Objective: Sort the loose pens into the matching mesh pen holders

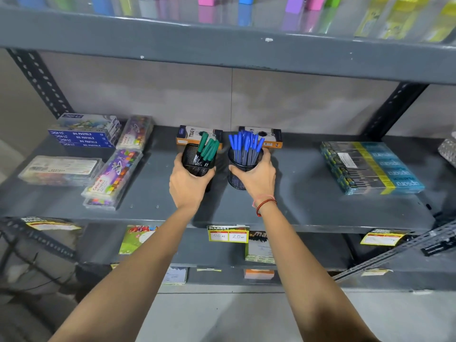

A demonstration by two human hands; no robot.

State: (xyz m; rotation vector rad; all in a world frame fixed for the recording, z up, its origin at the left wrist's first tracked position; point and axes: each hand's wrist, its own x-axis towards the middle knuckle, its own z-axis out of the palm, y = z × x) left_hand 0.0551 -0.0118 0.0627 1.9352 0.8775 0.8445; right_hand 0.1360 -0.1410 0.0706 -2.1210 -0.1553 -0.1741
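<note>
Two black mesh pen holders stand side by side on the grey shelf [308,193]. The left holder [195,156] contains several green-capped pens [208,149], leaning right. The right holder [237,178] is packed with several blue-capped pens [244,144]. My left hand [188,183] is wrapped around the left holder from the front. My right hand [256,176] grips the right holder, thumb on its near rim and fingers around its right side. A red thread band sits on my right wrist. No loose pens are visible on the shelf.
Two orange-and-black boxes [197,135] lie behind the holders. Blue oil pastel boxes [84,134] and clear crayon packs [113,178] fill the left side. A teal-and-yellow pack [370,169] lies at right. Price tags [228,234] hang on the shelf's front edge; another shelf runs overhead.
</note>
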